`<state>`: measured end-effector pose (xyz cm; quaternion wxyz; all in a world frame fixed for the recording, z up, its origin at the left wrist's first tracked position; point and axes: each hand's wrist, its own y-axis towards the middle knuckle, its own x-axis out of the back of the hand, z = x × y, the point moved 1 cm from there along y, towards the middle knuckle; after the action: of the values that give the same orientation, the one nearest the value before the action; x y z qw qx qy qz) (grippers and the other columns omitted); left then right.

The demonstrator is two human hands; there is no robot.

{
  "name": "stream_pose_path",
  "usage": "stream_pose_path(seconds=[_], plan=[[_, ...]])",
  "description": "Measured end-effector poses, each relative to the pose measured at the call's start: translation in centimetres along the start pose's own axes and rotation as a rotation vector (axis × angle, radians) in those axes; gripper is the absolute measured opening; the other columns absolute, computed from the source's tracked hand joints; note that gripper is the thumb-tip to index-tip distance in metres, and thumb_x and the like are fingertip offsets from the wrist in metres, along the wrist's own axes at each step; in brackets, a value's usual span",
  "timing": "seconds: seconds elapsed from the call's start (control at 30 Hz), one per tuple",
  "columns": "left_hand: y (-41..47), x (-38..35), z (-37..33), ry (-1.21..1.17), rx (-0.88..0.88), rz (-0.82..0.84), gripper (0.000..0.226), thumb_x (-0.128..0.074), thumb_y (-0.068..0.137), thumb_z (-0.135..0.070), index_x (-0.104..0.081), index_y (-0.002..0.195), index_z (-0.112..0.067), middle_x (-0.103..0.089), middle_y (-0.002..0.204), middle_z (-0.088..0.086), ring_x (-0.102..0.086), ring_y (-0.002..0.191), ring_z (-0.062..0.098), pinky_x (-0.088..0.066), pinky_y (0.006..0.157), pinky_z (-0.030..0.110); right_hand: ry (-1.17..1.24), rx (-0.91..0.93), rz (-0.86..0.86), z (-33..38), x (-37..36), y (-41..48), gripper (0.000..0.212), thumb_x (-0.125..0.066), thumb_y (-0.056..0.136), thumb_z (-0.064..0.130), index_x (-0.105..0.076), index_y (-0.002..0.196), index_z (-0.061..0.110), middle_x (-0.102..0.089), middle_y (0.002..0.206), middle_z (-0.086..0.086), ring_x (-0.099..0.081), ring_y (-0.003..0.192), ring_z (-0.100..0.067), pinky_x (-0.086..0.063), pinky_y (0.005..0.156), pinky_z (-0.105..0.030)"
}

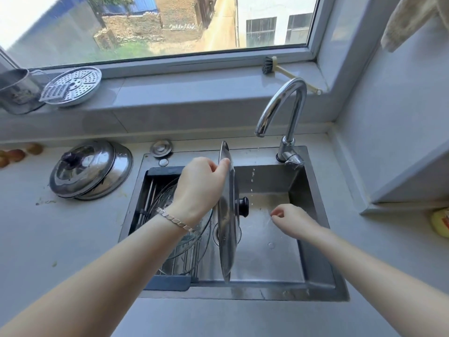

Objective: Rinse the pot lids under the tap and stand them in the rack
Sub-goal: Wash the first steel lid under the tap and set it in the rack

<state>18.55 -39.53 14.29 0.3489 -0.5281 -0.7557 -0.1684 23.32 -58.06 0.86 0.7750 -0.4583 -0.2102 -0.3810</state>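
My left hand grips the top rim of a steel pot lid, which stands on edge in the sink with its black knob facing right. My right hand hovers over the basin to the right of the knob, fingers loosely curled, holding nothing. The tap arches above the sink's back right, and only a few drops fall from its spout. A dark rack fills the sink's left part, with a glass lid inside it, partly hidden by my left wrist.
Two stacked steel lids lie on the counter left of the sink. The windowsill holds a perforated steamer plate, a metal cup and a dish brush. A yellow sponge sits at the right edge.
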Motion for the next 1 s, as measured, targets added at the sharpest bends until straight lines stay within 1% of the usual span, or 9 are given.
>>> stream_pose_path(seconds=[0.1,0.17,0.23,0.37,0.47,0.57,0.67,0.77,1.0], plan=[[-0.4,0.1,0.1,0.005,0.001,0.012,0.052,-0.045,0.094,-0.038,-0.032,0.05,-0.014,-0.037,0.046,0.004,-0.066,0.065,0.038,-0.039,0.053,0.031,0.154,0.091,0.029,1.8,-0.5,-0.5,0.04,-0.05,0.09,0.034,-0.044,0.129,0.03,-0.059,0.117,-0.002,-0.06,0.101,-0.021,-0.048,0.079,-0.029],[-0.8,0.1,0.1,-0.043,-0.005,0.02,0.051,-0.046,0.094,-0.039,-0.034,0.051,-0.013,-0.04,0.048,0.005,-0.066,0.066,0.038,-0.043,0.054,0.034,0.433,0.145,0.101,3.5,-0.9,-0.8,0.039,-0.05,0.092,0.038,-0.033,0.127,0.042,-0.059,0.104,-0.001,-0.065,0.092,-0.023,-0.053,0.075,-0.032],[-1.0,0.3,0.4,-0.097,-0.01,0.015,0.049,-0.047,0.093,-0.04,-0.04,0.054,-0.011,-0.044,0.052,0.008,-0.065,0.066,0.039,-0.052,0.061,0.043,0.617,0.166,0.109,4.8,-1.6,-0.8,0.029,-0.046,0.095,0.035,-0.037,0.122,0.037,-0.06,0.092,0.0,-0.066,0.08,-0.022,-0.056,0.071,-0.033],[-0.8,1.3,1.9,-0.306,0.056,0.07,0.051,-0.043,0.095,-0.043,-0.055,0.068,-0.001,-0.059,0.065,0.026,-0.066,0.062,0.037,-0.058,0.062,0.045,0.581,0.18,-0.074,6.0,-2.8,-0.3,0.014,-0.046,0.095,0.025,-0.055,0.098,0.013,-0.059,0.073,-0.004,-0.058,0.058,-0.017,-0.055,0.063,-0.035],[-0.2,2.8,3.9,-0.398,0.164,0.113,0.061,-0.027,0.097,-0.049,-0.059,0.075,-0.002,-0.069,0.071,0.012,-0.067,0.058,0.025,-0.053,0.058,0.034,0.589,0.195,-0.207,6.9,-3.2,0.0,0.014,-0.048,0.095,0.021,-0.053,0.082,0.018,-0.057,0.066,-0.003,-0.053,0.05,-0.014,-0.047,0.046,-0.02],[0.7,4.4,7.4,-0.33,0.2,0.121,0.043,-0.033,0.097,-0.044,-0.058,0.082,-0.013,-0.07,0.086,0.009,-0.069,0.068,0.023,-0.052,0.063,0.036,0.548,0.181,-0.276,7.7,-3.8,0.5,0.015,-0.049,0.094,0.021,-0.054,0.08,0.018,-0.056,0.058,-0.002,-0.05,0.044,-0.008,-0.044,0.046,-0.018],[1.1,5.8,11.7,-0.23,0.274,0.16,0.029,-0.041,0.096,-0.029,-0.058,0.085,-0.008,-0.066,0.093,0.008,-0.069,0.073,0.018,-0.052,0.07,0.038,0.506,0.121,-0.309,8.8,-4.4,1.1,0.014,-0.051,0.092,0.026,-0.057,0.08,0.021,-0.06,0.065,-0.001,-0.057,0.062,-0.018,-0.052,0.067,-0.035],[1.0,6.8,16.2,-0.207,0.384,0.167,0.025,-0.046,0.094,-0.022,-0.06,0.092,-0.002,-0.061,0.088,0.009,-0.065,0.074,0.014,-0.052,0.083,0.043,0.473,0.153,-0.357,11.7,-4.0,0.8,0.014,-0.054,0.09,0.031,-0.06,0.087,0.018,-0.061,0.075,-0.002,-0.056,0.074,-0.02,-0.043,0.064,-0.025],[0.9,9.8,25.1,-0.176,0.51,0.044,0.013,-0.051,0.086,-0.025,-0.055,0.074,-0.024,-0.066,0.089,0.007,-0.064,0.094,0.03,-0.048,0.086,0.041,0.132,0.261,-0.391,21.6,-4.0,3.8,0.022,-0.06,0.081,0.038,-0.062,0.094,0.021,-0.053,0.096,-0.006,-0.047,0.085,-0.02,-0.03,0.07,-0.023]])
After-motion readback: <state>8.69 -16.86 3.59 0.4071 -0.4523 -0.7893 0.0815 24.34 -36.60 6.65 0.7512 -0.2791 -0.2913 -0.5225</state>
